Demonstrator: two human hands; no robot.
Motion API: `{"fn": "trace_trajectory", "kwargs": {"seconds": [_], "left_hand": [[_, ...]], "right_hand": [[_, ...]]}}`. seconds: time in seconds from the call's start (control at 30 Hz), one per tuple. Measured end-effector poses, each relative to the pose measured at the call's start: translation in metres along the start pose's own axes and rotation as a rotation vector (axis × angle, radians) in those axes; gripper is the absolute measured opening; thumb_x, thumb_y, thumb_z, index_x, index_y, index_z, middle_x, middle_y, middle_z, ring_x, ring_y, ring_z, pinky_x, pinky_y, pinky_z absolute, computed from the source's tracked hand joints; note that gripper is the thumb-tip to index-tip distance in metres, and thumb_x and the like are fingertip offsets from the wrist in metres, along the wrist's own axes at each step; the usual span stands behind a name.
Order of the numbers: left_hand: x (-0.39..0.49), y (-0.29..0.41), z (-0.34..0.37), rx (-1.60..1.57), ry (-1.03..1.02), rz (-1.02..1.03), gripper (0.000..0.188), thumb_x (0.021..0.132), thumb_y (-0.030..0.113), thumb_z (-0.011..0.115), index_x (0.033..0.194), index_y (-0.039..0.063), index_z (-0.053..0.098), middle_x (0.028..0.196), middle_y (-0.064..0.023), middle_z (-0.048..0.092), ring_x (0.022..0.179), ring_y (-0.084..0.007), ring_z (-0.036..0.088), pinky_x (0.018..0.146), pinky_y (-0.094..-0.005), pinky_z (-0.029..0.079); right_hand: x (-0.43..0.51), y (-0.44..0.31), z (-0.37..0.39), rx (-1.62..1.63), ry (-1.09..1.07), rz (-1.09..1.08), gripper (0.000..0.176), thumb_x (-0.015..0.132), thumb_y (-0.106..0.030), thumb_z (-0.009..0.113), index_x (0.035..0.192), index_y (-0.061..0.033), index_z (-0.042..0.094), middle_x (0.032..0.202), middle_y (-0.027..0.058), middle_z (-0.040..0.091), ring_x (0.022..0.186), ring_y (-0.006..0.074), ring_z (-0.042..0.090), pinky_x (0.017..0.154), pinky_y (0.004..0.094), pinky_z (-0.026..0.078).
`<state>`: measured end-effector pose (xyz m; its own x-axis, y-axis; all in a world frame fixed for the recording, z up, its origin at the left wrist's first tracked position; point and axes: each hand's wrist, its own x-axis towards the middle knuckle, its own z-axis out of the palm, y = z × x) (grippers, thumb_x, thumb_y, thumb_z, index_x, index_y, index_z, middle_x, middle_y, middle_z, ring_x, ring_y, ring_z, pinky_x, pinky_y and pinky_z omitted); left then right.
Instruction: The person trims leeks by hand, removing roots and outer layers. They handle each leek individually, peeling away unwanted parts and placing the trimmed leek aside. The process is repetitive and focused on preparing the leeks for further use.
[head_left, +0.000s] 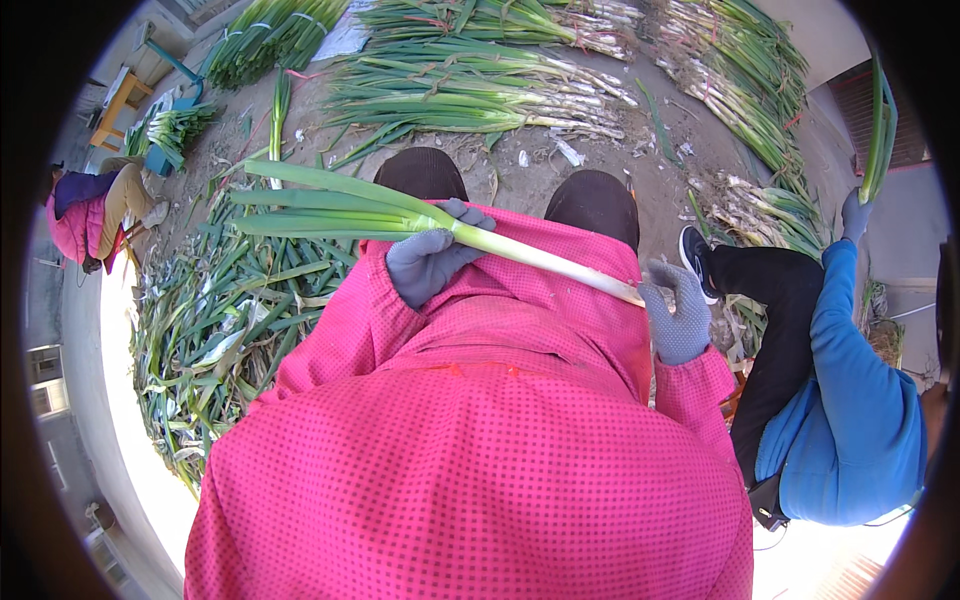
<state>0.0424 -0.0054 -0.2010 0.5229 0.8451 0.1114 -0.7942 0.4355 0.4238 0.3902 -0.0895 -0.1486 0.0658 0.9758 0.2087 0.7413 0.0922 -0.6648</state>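
Note:
A single long green onion (536, 259) lies slantwise over my lap, its green leaves to the left and its slim white stalk to the right. My left hand (435, 259), in a grey knit glove, grips it where the leaves meet the stalk. At the root end is my gloved right hand (679, 311), with a gap between thumb and fingers. The stalk's tip meets the edge of that hand; whether they touch is hard to tell. A pink dotted smock (480, 450) covers my body and lap.
Untrimmed green onions (480, 90) lie in rows ahead, with another row (742, 112) at right. Stripped leaves (225, 315) heap at left. Tied bundles (270, 37) stand far left. A co-worker in blue (847, 420) sits close at right, raising an onion (877, 135); another person (97, 202) is at left.

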Motion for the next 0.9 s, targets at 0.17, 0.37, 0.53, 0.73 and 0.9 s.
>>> {"fn": "trace_trajectory", "kwargs": {"seconds": [0.17, 0.37, 0.53, 0.73, 0.9], "left_hand": [[-0.001, 0.000, -0.007, -0.022, -0.082, 0.012, 0.036, 0.085, 0.006, 0.057, 0.121, 0.004, 0.050, 0.129, -0.0154, 0.052, 0.131, -0.0340, 0.039, 0.109, -0.0521, 0.033], [-0.003, 0.002, -0.010, -0.023, -0.049, 0.006, 0.038, 0.084, 0.007, 0.060, 0.121, 0.004, 0.050, 0.127, -0.0142, 0.050, 0.130, -0.0333, 0.040, 0.109, -0.0515, 0.033], [-0.002, 0.000, -0.011, -0.056, -0.061, 0.016, 0.039, 0.086, 0.006, 0.055, 0.124, 0.003, 0.048, 0.129, -0.0148, 0.049, 0.130, -0.0334, 0.040, 0.110, -0.0514, 0.032], [0.000, 0.004, -0.005, -0.047, -0.036, 0.076, 0.037, 0.086, 0.010, 0.059, 0.120, 0.005, 0.047, 0.124, -0.0112, 0.047, 0.132, -0.0321, 0.037, 0.109, -0.0511, 0.032], [0.006, -0.005, 0.000, -0.155, -0.131, -0.019, 0.036, 0.092, 0.024, 0.057, 0.120, 0.005, 0.050, 0.128, -0.0113, 0.048, 0.130, -0.0315, 0.040, 0.106, -0.0515, 0.036]], "right_hand": [[0.037, -0.044, 0.039, 0.085, -0.479, -0.085, 0.046, 0.075, -0.023, 0.076, 0.114, -0.0054, 0.060, 0.102, 0.0158, 0.063, 0.095, 0.0281, 0.063, 0.083, 0.0370, 0.050], [0.034, -0.030, 0.037, 0.157, -0.503, 0.072, 0.045, 0.075, -0.023, 0.076, 0.113, -0.0050, 0.060, 0.104, 0.0143, 0.065, 0.093, 0.0250, 0.065, 0.081, 0.0363, 0.052], [0.029, -0.020, 0.037, 0.113, -0.478, 0.093, 0.042, 0.075, -0.022, 0.075, 0.110, -0.0045, 0.061, 0.101, 0.0135, 0.066, 0.092, 0.0241, 0.066, 0.080, 0.0347, 0.052], [0.036, -0.022, 0.041, 0.285, -0.387, 0.044, 0.031, 0.078, -0.020, 0.073, 0.103, -0.0039, 0.063, 0.095, 0.0143, 0.065, 0.088, 0.0250, 0.065, 0.078, 0.0342, 0.051], [0.046, -0.051, 0.045, 0.153, -0.345, -0.111, 0.028, 0.076, -0.019, 0.074, 0.098, -0.0043, 0.065, 0.091, 0.0138, 0.063, 0.084, 0.0274, 0.063, 0.075, 0.0360, 0.050]]}}
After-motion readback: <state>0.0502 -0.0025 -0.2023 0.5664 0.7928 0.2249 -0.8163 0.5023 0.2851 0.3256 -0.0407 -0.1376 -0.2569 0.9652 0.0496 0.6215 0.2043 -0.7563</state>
